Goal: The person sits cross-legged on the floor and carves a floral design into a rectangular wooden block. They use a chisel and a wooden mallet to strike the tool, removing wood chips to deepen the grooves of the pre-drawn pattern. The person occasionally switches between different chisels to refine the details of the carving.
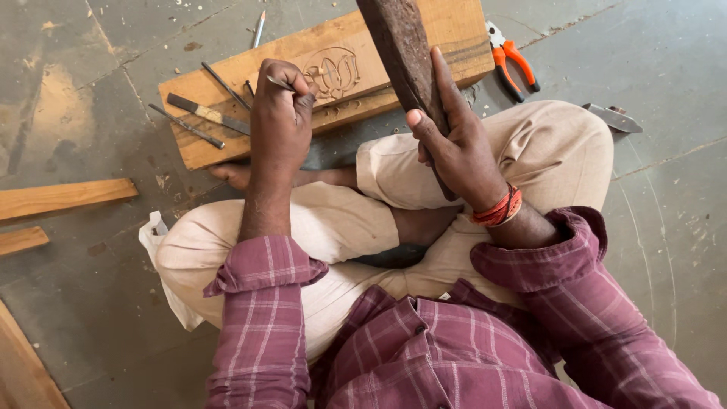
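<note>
Left hand (282,113) is closed around a thin chisel (279,82), its tip set at the left edge of the carved flower (333,72) on the plank (227,79). Right hand (454,144) is wrapped around a dark, heavy mallet (401,45), held raised above the plank's right half, its long axis running from the wrist away toward the far edge of the view. The mallet's head lies just right of and beyond the chisel; the right hand is thus the nearer one to the carving's right side, the left hand sits on it. The plank lies on the floor (91,303) in front of the crossed legs, its long axis left to right, slightly tilted. Spare chisels (208,113) rest on its left end. Orange pliers (511,64) lie on the floor at far right; wood strips (64,197) at left.
</note>
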